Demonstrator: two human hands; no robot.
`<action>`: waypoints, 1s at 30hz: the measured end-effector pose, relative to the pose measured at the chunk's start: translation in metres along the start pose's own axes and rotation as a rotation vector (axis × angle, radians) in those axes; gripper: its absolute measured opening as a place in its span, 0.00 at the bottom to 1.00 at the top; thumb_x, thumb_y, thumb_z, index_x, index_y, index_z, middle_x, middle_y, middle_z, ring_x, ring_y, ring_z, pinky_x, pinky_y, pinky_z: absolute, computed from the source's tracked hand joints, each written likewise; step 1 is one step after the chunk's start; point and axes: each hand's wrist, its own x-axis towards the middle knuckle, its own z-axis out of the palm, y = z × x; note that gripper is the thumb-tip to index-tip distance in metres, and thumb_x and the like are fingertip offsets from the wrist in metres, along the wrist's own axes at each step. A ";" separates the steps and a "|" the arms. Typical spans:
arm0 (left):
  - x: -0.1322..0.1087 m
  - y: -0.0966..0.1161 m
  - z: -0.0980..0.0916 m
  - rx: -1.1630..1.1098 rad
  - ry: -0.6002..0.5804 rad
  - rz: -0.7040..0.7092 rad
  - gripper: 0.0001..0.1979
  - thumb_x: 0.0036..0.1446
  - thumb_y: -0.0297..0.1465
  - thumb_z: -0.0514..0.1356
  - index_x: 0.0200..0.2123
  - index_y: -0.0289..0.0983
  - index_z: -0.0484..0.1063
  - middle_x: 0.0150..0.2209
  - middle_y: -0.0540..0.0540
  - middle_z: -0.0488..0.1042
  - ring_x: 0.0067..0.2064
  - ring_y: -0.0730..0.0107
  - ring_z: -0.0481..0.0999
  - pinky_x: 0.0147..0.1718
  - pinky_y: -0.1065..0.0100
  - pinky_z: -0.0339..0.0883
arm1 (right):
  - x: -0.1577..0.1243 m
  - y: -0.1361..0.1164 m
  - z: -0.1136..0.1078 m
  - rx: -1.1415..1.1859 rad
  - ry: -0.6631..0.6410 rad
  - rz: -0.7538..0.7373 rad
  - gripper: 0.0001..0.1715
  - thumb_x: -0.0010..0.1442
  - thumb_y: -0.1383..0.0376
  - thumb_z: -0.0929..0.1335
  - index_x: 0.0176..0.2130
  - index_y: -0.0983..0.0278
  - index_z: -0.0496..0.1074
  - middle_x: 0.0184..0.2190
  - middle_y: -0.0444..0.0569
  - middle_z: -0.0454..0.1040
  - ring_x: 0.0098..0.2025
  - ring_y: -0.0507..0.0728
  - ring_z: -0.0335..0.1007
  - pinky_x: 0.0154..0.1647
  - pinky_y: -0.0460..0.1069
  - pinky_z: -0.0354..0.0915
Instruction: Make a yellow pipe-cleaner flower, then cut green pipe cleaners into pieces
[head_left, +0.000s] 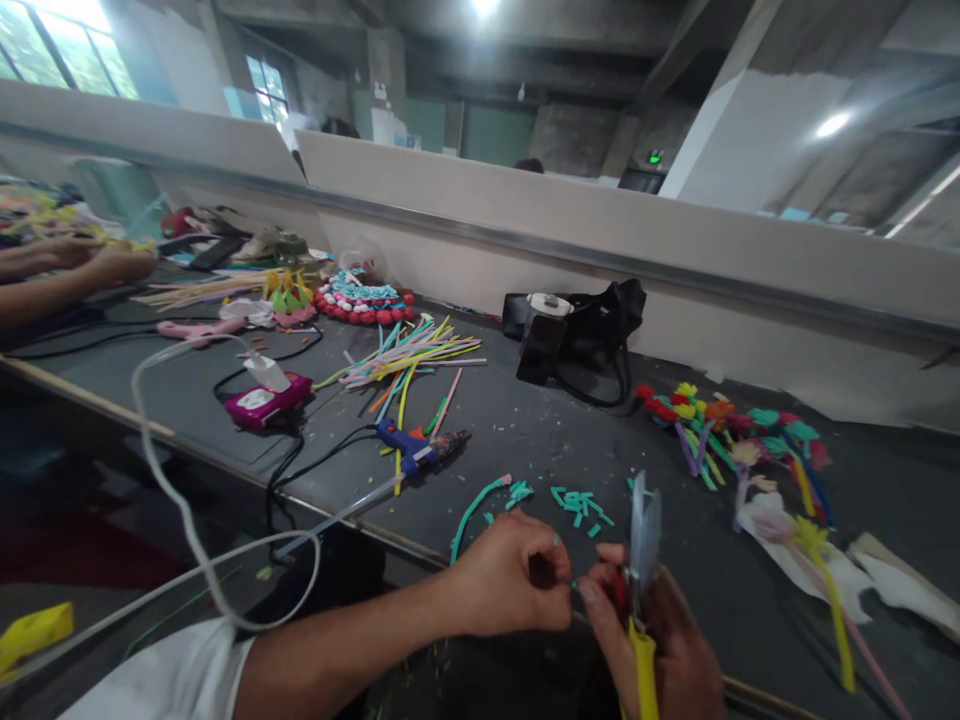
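Note:
My right hand point(667, 640) is closed around yellow-handled scissors point(645, 540), whose blades point up and away from me. Something red shows beside the scissors at its fingertips. Beside it, my left hand point(517, 575) is curled into a pinch; a tiny green bit shows between the two hands, but what the left fingers hold is too small to make out. Just beyond the hands lie short cut green pieces point(577, 503) in loose heaps. A curved green strip point(471, 515) with a pinkish end rests by my left wrist.
A blue hot glue gun point(412, 447) lies left of the pieces, near a purple power strip point(268, 400) with trailing cables. Behind are a bundle of coloured strips point(412, 360) and a black bag point(600, 340). Colourful craft flowers point(705, 420) lie right. Another person's hands point(112, 262) work far left.

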 end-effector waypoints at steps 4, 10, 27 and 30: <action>0.000 0.001 0.005 0.014 -0.005 -0.020 0.02 0.41 0.23 0.61 0.21 0.34 0.70 0.19 0.53 0.67 0.23 0.78 0.63 0.24 0.75 0.56 | 0.000 0.005 0.000 -0.029 -0.022 -0.019 0.13 0.61 0.57 0.66 0.44 0.61 0.68 0.28 0.43 0.77 0.24 0.50 0.76 0.25 0.41 0.70; -0.001 0.001 0.008 0.009 -0.007 -0.022 0.02 0.43 0.25 0.61 0.21 0.35 0.70 0.19 0.52 0.69 0.24 0.77 0.65 0.25 0.76 0.58 | -0.003 0.010 0.003 -0.041 -0.022 -0.093 0.13 0.62 0.59 0.65 0.45 0.62 0.67 0.33 0.46 0.78 0.29 0.51 0.78 0.30 0.41 0.72; 0.002 0.009 0.004 0.278 0.060 0.165 0.04 0.49 0.25 0.59 0.24 0.37 0.69 0.24 0.49 0.73 0.30 0.71 0.70 0.38 0.66 0.59 | 0.013 -0.006 0.002 -0.125 0.136 -0.042 0.13 0.63 0.57 0.63 0.41 0.63 0.68 0.30 0.46 0.76 0.25 0.50 0.76 0.27 0.41 0.70; 0.004 0.012 0.003 0.227 0.115 0.129 0.05 0.47 0.23 0.59 0.22 0.36 0.68 0.22 0.50 0.70 0.28 0.72 0.68 0.35 0.67 0.58 | 0.013 -0.007 0.004 -0.090 0.110 0.004 0.15 0.62 0.56 0.64 0.43 0.64 0.67 0.30 0.45 0.76 0.25 0.50 0.76 0.27 0.41 0.70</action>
